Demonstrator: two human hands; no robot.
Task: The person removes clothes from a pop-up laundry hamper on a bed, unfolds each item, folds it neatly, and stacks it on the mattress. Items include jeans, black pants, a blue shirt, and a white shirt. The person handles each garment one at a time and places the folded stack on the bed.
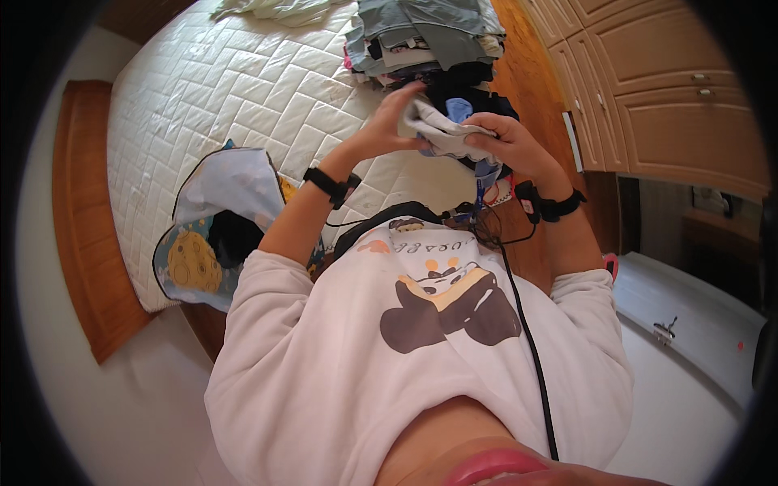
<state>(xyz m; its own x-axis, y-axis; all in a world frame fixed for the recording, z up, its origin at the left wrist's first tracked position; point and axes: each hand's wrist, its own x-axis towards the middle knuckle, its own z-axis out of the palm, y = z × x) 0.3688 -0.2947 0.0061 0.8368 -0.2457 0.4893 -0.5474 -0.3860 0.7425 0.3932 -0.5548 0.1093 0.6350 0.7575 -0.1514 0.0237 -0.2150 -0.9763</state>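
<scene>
A folded white garment (450, 134) with blue parts is held up in front of me, at the near end of the clothes pile; its exact kind cannot be made out. My right hand (510, 142) grips its right end, thumb on top. Around the left end curves my left hand (387, 125), its thumb and fingers spread wide with the cloth between them; some of its fingertips are hidden behind the fabric. Just beyond lies a stack of folded clothes (425, 36) in grey, white and black, with dark cloth (486, 101) on the near side.
White quilted mattress (267, 89) spreads under the pile. An open bag (223, 186) with a yellow print and black contents lies at left. Wooden cabinets (660, 73) stand at right. A black cable (527, 332) runs down my shirt, tangled near my right wrist.
</scene>
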